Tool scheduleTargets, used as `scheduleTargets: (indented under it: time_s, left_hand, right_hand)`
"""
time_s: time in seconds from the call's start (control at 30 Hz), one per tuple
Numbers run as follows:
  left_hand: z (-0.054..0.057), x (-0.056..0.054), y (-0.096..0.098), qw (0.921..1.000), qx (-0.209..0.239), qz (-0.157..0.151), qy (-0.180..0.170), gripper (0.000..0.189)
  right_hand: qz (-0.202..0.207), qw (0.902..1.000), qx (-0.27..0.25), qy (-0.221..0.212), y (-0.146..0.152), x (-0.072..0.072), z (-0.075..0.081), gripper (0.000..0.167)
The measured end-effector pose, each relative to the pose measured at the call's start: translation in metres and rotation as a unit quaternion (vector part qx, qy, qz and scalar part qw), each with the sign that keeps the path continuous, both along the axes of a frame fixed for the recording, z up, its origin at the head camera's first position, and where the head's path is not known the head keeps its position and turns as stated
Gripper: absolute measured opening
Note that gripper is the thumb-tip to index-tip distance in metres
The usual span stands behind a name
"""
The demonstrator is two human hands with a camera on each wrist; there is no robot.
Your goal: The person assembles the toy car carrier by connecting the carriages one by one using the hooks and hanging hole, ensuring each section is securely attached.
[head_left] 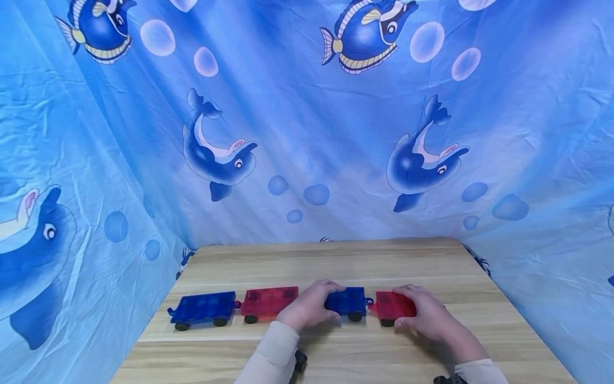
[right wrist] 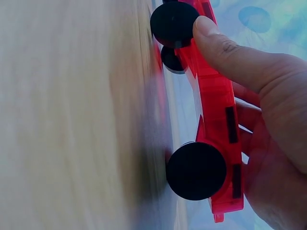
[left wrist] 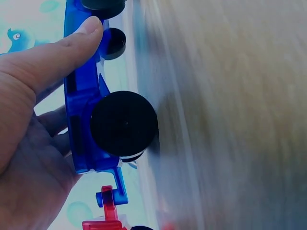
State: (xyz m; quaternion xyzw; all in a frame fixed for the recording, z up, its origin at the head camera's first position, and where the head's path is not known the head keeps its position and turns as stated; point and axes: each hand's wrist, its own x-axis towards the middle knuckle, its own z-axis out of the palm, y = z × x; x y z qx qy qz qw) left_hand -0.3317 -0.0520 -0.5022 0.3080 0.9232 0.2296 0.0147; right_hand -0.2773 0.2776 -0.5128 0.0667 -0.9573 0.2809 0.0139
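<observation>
My left hand (head_left: 310, 305) grips a translucent blue toy train car (head_left: 353, 300), thumb on the near side and fingers behind. Its black wheel (left wrist: 123, 123) shows large in the left wrist view. With my right hand (head_left: 428, 312) I hold a translucent red toy train car (head_left: 387, 306) at the right end of the row. In the right wrist view, that thumb presses beside a black wheel (right wrist: 174, 24). The hooks of these two cars meet between my hands. In the left wrist view, a blue hook (left wrist: 120, 186) links with a red loop (left wrist: 109, 201) behind the blue car.
Left of my hands, another red car (head_left: 269, 302) is joined to a blue car (head_left: 207, 307) at the row's left end. All stand on a wood-grain table (head_left: 336, 261). A blue sea-animal curtain (head_left: 307, 138) hangs behind and along both sides.
</observation>
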Motion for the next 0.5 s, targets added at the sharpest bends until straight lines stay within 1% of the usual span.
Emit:
scheduleTargets:
  time_s: [0.13, 0.3, 0.5]
  left_hand:
    - [-0.0001, 0.0006, 0.0016, 0.9999, -0.010, -0.005, -0.001, 0.068]
    - [-0.0009, 0.0018, 0.0033, 0.9998, -0.021, 0.003, 0.005, 0.069]
    - [-0.0009, 0.0032, 0.0051, 0.9992, -0.033, 0.002, 0.022, 0.070]
  right_hand:
    - [0.006, 0.9999, 0.001, 0.009, 0.0012, 0.0003, -0.0005, 0.085]
    - [0.005, 0.9999, 0.000, 0.009, 0.0022, 0.0005, -0.0012, 0.085]
    - [0.003, 1.0000, 0.003, 0.006, 0.0033, 0.0013, -0.0019, 0.086]
